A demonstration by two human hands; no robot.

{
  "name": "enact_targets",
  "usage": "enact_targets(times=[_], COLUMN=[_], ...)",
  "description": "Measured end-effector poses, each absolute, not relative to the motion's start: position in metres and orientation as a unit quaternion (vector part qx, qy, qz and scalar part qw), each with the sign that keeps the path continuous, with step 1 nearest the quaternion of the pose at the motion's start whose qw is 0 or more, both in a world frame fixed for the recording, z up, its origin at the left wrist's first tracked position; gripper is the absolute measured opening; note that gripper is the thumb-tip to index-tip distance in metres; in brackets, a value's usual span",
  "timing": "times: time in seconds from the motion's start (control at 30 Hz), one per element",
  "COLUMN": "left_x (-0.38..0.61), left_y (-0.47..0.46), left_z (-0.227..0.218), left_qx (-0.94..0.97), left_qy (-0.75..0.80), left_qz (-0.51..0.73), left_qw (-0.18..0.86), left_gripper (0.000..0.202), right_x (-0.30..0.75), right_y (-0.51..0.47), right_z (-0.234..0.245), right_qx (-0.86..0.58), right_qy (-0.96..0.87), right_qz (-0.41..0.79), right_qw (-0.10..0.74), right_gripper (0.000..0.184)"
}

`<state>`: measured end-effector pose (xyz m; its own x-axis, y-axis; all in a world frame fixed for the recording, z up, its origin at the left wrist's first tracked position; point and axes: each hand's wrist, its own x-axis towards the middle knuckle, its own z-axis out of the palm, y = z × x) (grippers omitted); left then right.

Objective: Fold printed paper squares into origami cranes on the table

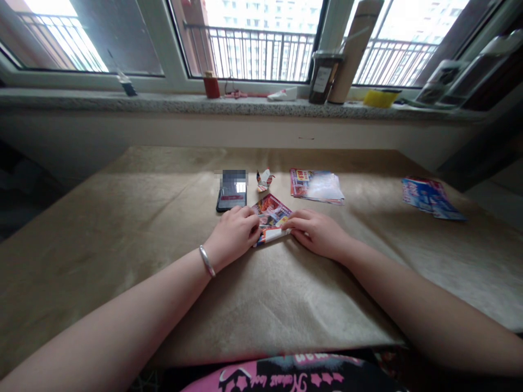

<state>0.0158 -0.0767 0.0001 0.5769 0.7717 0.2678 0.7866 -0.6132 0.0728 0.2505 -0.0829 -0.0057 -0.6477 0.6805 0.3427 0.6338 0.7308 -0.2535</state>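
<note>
A colourful printed paper sheet [271, 209] lies on the table in front of me, a strip along its near edge folded over and showing white. My left hand [236, 233], below a silver bangle, is closed with curled fingers on the sheet's left end. On the right end, the fingertips of my right hand [316, 231] close on the folded strip. Just beyond the sheet stands a small folded paper figure [265, 180]. Close to my left hand, a dark phone [232, 191] lies with its screen lit. My fingers hide both ends of the strip.
The table [134, 228] has a tan, slightly wrinkled cover. A pile of printed flyers [316, 186] lies back right, and more blue-red flyers [432, 197] lie farther right. Along the windowsill [171, 105] stand a red bottle [211, 85], a dark container [324, 79] and a yellow item [381, 98].
</note>
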Motion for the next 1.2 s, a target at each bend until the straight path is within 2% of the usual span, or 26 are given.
enact_targets(times=[0.1, 1.0, 1.2], left_x=[0.0156, 0.0154, 0.0152], left_y=[-0.0763, -0.0712, -0.0712], left_z=[0.0001, 0.0002, -0.0009], left_qx=[-0.887, -0.876, -0.875], left_qy=[-0.440, -0.465, -0.467], left_qz=[-0.141, -0.128, -0.127], left_qw=[0.012, 0.002, 0.006], left_gripper=[0.018, 0.020, 0.017], right_x=[0.2505, 0.2519, 0.2506], right_y=[-0.0828, -0.0795, -0.0807], right_z=[-0.0069, -0.0090, -0.0096], right_qx=[-0.372, -0.363, -0.359], right_qy=[-0.902, -0.912, -0.918], right_qz=[0.049, 0.021, -0.004], right_qw=[0.215, 0.191, 0.168], right_gripper=[0.022, 0.023, 0.031])
